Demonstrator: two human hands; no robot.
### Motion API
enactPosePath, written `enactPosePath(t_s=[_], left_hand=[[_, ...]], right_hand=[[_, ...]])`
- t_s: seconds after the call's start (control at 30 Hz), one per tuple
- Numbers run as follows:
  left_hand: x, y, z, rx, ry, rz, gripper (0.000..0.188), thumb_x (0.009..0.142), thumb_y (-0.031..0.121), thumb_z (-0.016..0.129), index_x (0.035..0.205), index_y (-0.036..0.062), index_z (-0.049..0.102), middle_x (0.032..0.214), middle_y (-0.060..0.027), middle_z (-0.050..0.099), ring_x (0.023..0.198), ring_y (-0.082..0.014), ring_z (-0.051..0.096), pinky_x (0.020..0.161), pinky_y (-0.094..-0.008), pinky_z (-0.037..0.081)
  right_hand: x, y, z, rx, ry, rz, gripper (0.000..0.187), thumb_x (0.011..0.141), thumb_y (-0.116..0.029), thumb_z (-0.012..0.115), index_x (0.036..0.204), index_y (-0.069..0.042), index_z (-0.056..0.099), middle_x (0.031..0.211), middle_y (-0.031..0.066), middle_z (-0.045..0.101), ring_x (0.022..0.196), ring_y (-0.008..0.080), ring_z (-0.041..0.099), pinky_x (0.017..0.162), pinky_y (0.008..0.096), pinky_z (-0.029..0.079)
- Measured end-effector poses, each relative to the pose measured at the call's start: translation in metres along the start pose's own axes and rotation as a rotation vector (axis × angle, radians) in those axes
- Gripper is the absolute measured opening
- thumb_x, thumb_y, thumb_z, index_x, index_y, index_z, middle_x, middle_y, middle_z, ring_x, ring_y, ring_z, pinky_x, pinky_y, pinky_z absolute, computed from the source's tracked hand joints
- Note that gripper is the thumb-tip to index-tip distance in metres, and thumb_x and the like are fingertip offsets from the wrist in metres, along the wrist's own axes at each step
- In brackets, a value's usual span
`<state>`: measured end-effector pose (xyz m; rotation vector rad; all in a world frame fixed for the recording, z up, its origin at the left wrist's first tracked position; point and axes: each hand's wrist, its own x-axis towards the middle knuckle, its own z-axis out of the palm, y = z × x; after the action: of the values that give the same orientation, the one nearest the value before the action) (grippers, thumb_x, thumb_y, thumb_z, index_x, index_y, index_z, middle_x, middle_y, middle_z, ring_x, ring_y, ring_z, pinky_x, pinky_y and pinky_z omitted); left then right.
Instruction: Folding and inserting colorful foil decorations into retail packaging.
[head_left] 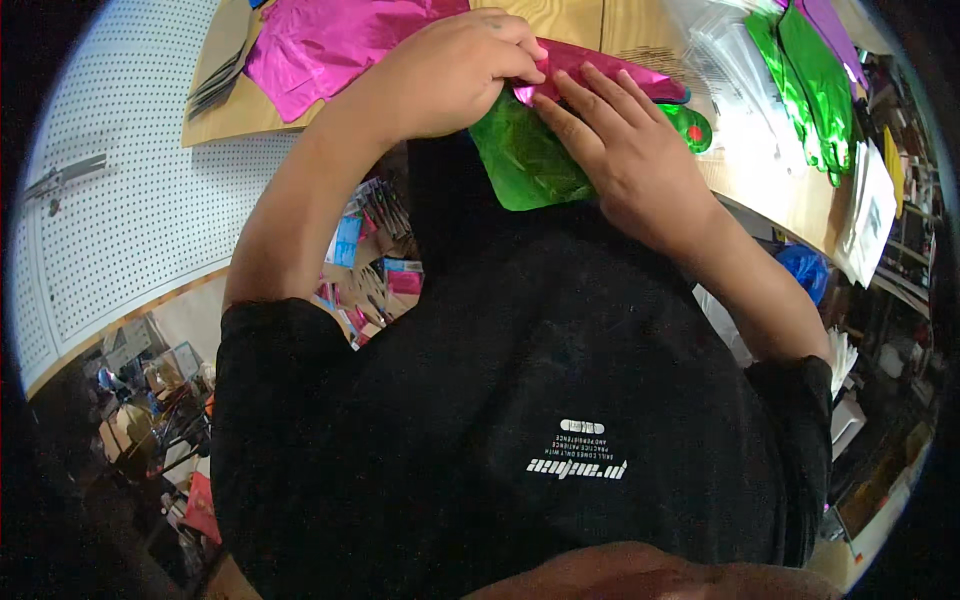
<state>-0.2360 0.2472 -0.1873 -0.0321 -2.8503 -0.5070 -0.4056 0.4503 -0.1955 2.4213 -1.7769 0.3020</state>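
Observation:
My left hand (455, 75) has its fingers closed on the edge of a folded magenta foil piece (645, 80) at the front of the table. Fingers spread and laid flat, my right hand (640, 160) presses on the same foil from the right. A shiny green foil piece (530, 165) lies beneath both hands and hangs over the table's front edge against my black shirt. To the right of my right hand, a rounded green foil end (692, 130) with a red dot shows. My fingers hide part of the fold.
A large magenta foil sheet (350, 45) lies on the wooden table (575, 20) at the left. Clear plastic bags (735, 90) and more green foil (815, 110) are at the right. A white pegboard (150, 210) stands left. Small packets (385, 265) lie below the table.

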Motion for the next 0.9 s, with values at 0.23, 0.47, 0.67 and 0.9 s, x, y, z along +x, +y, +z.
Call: enactPosePath(t_s=[0.23, 0.47, 0.67, 0.9], left_hand=[[0.002, 0.015, -0.025, -0.218, -0.180, -0.177, 0.036, 0.087, 0.002, 0.056, 0.118, 0.0014, 0.075, 0.130, -0.0212, 0.066, 0.124, -0.0358, 0.059, 0.109, -0.0450, 0.045], [-0.010, -0.013, -0.015, -0.401, 0.000, 0.026, 0.030, 0.091, 0.022, 0.069, 0.115, 0.0037, 0.074, 0.129, -0.0123, 0.066, 0.125, -0.0296, 0.060, 0.107, -0.0420, 0.047], [-0.013, -0.002, -0.010, -0.180, -0.079, 0.047, 0.060, 0.087, 0.045, 0.078, 0.128, 0.0034, 0.065, 0.132, -0.0135, 0.062, 0.127, -0.0316, 0.058, 0.110, -0.0421, 0.043], [-0.016, -0.005, 0.013, -0.179, 0.059, -0.171, 0.040, 0.097, 0.038, 0.070, 0.102, -0.0013, 0.073, 0.115, -0.0176, 0.066, 0.115, -0.0355, 0.062, 0.102, -0.0421, 0.048]], right_hand=[[0.002, 0.014, -0.030, 0.430, 0.039, 0.117, 0.044, 0.084, 0.001, 0.069, 0.128, -0.005, 0.066, 0.122, 0.0191, 0.068, 0.118, 0.0389, 0.064, 0.101, 0.0452, 0.052], [0.008, 0.021, -0.036, 0.570, -0.036, 0.317, 0.020, 0.100, -0.007, 0.061, 0.117, 0.001, 0.068, 0.107, 0.0213, 0.069, 0.102, 0.0425, 0.066, 0.089, 0.0437, 0.053], [0.009, 0.025, -0.031, 0.520, 0.024, 0.282, 0.019, 0.099, -0.010, 0.063, 0.114, 0.001, 0.068, 0.101, 0.0206, 0.067, 0.097, 0.0416, 0.065, 0.086, 0.0437, 0.052], [0.005, 0.042, -0.028, 0.523, 0.006, 0.419, 0.018, 0.098, -0.014, 0.066, 0.108, 0.002, 0.067, 0.096, 0.0205, 0.064, 0.093, 0.0413, 0.063, 0.082, 0.0436, 0.051]])
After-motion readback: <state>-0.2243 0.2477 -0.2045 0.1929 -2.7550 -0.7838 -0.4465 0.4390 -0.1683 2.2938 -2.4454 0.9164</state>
